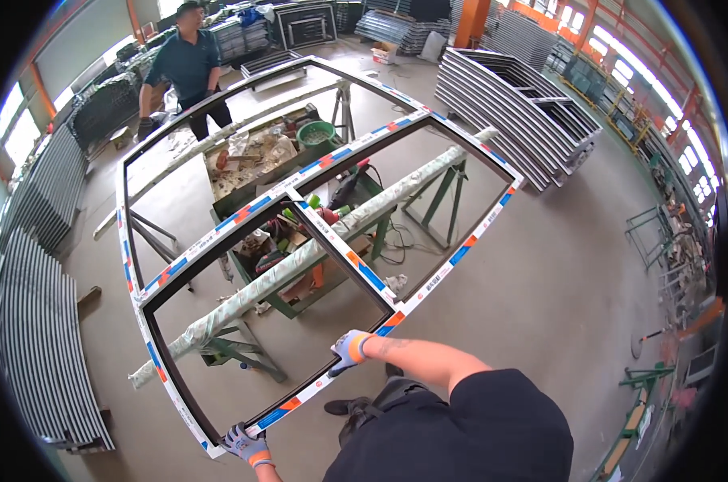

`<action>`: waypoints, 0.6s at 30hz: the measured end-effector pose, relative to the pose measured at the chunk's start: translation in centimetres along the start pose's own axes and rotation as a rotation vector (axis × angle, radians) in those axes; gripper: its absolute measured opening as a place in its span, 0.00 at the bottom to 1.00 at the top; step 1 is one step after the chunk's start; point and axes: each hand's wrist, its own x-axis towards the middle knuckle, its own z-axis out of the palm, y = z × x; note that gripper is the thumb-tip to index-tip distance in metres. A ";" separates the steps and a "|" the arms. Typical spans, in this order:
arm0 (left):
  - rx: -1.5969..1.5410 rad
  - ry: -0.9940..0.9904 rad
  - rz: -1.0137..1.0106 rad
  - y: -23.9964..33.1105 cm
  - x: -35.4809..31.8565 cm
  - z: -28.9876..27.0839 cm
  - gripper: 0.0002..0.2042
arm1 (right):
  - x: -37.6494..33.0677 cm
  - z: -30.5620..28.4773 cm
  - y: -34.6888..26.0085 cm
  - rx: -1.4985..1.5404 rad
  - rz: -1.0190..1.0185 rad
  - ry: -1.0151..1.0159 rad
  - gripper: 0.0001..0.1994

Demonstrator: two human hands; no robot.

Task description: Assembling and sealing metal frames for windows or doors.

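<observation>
The large window frame (325, 161), striped with white, blue and orange tape, lay across a wrapped bar (283, 277) and a pale far bar (247, 120). The person's gloved hands were apart, both clamped on its near edge: the left hand (242, 443) at the near-left corner, the right hand (351, 351) short of where the short divider met that edge. The step in hand looked like steadying or positioning the frame; a next move would likely call for an even grip and level support opposite. A co-worker (187, 68) stood at the far edge, one glove (145, 127) close by it; contact could not be told.

Beneath the frame, a cluttered tool cart (243, 191) with a green basket (316, 132), trestle legs (247, 349) and a loose cable (400, 245) hampered footing. Stacked frames (508, 104) crowded its right side.
</observation>
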 end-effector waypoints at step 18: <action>-0.042 -0.170 -0.500 13.7 -9.5 2.8 0.39 | -20.3 21.8 21.1 0.589 0.792 0.588 0.20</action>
